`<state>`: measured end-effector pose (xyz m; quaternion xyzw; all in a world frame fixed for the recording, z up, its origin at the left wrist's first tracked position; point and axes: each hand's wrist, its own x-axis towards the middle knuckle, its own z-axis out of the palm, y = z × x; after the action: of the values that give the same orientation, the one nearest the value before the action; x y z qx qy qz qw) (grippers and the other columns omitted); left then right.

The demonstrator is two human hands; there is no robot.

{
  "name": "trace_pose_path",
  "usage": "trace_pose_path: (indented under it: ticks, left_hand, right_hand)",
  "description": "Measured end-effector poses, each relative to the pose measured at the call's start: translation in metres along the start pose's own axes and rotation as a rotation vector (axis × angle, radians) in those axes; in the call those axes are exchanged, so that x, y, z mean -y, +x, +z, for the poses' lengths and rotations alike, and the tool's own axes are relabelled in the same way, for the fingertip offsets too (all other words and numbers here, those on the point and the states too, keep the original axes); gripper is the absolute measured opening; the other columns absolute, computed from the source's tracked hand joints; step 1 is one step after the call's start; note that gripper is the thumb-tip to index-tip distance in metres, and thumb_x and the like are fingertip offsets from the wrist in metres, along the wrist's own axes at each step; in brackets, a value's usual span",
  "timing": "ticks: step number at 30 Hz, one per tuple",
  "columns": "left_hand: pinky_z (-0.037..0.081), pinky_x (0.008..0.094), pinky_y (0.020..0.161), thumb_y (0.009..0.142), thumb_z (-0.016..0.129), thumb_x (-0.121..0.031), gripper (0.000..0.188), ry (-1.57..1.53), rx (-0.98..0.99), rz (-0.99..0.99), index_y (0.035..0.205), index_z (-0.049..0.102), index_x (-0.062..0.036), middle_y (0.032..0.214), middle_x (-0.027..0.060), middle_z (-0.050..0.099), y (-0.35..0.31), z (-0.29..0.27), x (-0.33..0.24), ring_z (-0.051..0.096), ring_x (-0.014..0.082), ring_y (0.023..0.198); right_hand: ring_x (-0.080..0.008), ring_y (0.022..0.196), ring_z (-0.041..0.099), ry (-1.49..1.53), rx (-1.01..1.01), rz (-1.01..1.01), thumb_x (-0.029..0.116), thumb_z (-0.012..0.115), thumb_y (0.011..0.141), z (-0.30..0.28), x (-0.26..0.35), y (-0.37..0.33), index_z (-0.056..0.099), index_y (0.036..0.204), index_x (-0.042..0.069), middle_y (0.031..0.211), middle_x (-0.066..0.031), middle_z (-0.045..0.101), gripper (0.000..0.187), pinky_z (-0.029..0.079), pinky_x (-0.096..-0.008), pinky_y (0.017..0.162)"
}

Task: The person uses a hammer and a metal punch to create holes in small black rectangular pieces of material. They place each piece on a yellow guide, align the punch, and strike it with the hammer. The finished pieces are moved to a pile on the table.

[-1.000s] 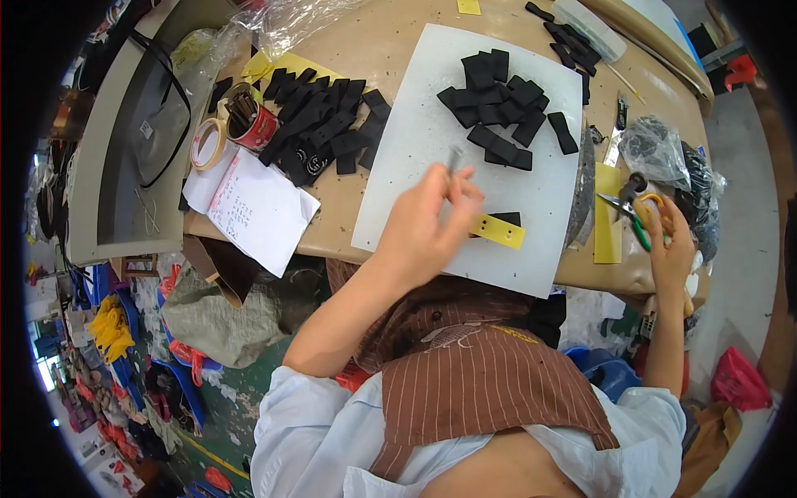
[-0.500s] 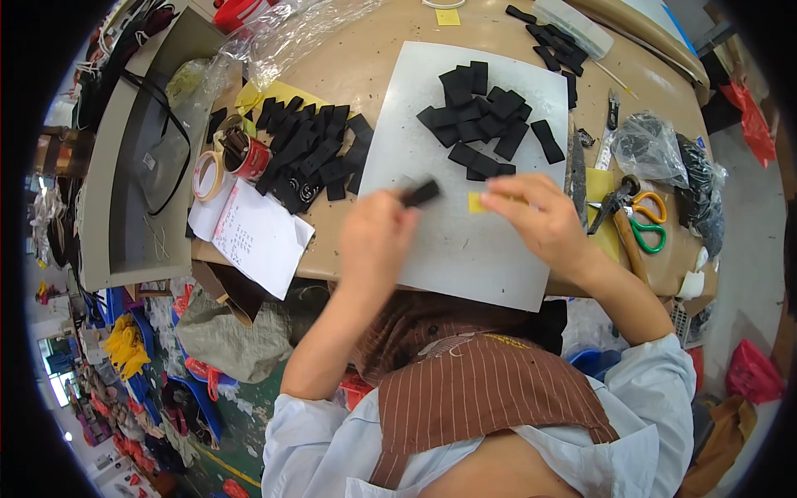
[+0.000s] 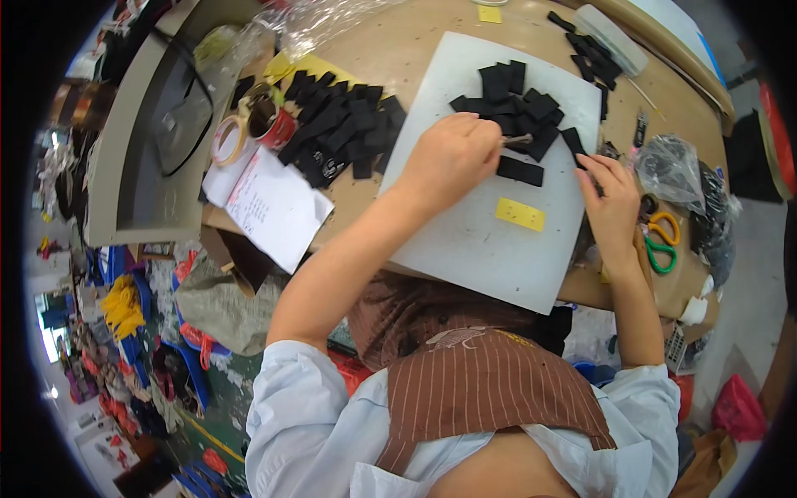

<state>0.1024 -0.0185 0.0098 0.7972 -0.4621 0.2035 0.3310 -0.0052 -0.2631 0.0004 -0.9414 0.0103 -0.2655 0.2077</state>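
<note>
My left hand (image 3: 455, 158) is closed at the near left edge of the pile of short black fabric strips (image 3: 498, 83). A slim greyish piece (image 3: 520, 139) sticks out from its fingertips; what it is I cannot make out. My right hand (image 3: 613, 195) has its thumb and fingers apart at the right edge of the white board (image 3: 465, 241). Its fingertips are by the lower end of a separate black strip (image 3: 573, 145); whether they touch is unclear. Another black strip (image 3: 520, 170) lies flat below the pile. Nearer to me rests a yellow card (image 3: 520, 214) with small dark marks.
More black strips (image 3: 349, 124) are heaped left of the board, beside a red tin (image 3: 276, 133), a tape roll (image 3: 228, 141) and a notebook (image 3: 278, 207). At right are scissors (image 3: 662, 256), a clear plastic bag (image 3: 671, 168) and a snipping tool (image 3: 640, 129). A grey bin wall (image 3: 158, 158) stands far left.
My left hand has moved up and right to the pile; the strip seen in it no longer shows. My right hand has left the yellow card for the board's right edge. The view has shifted slightly.
</note>
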Motion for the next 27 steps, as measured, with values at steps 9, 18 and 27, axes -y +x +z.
trace_pose_path:
  ticks: [9, 18, 27]
  left_hand:
    - [0.045, 0.0365, 0.078, 0.075, 0.077, -0.01, 0.024, -0.075, 0.07, -0.218, 0.089, 0.057, -0.006, 0.074, 0.0049, 0.058, -0.077, -0.015, -0.105, 0.057, 0.024, 0.07]
    - [0.038, 0.0335, 0.087, 0.067, 0.086, -0.015, 0.055, -0.229, 0.098, -0.443, 0.079, 0.033, -0.0105, 0.125, 0.009, 0.066, -0.089, -0.046, -0.078, 0.048, 0.022, 0.08]
    - [0.033, 0.0374, 0.093, 0.071, 0.084, -0.013, 0.048, -0.23, 0.176, -0.402, 0.079, 0.037, -0.011, 0.11, 0.0052, 0.072, -0.082, -0.034, -0.071, 0.06, 0.0177, 0.082]
  right_hand:
    - [-0.0184, 0.087, 0.063, 0.307, 0.029, 0.13, 0.004, 0.072, 0.078, -0.025, 0.002, 0.001, 0.067, 0.111, 0.004, 0.101, -0.0088, 0.069, 0.034, 0.049, -0.0308, 0.078]
    - [-0.0255, 0.089, 0.063, 0.453, 0.463, -0.164, 0.002, 0.074, 0.072, -0.033, 0.046, -0.032, 0.063, 0.116, 0.004, 0.1, -0.0105, 0.067, 0.045, 0.051, -0.0349, 0.079]
    - [-0.0285, 0.088, 0.062, 0.432, 0.503, -0.255, 0.006, 0.075, 0.073, -0.021, 0.059, -0.024, 0.061, 0.119, 0.005, 0.105, -0.0105, 0.067, 0.047, 0.051, -0.0383, 0.077]
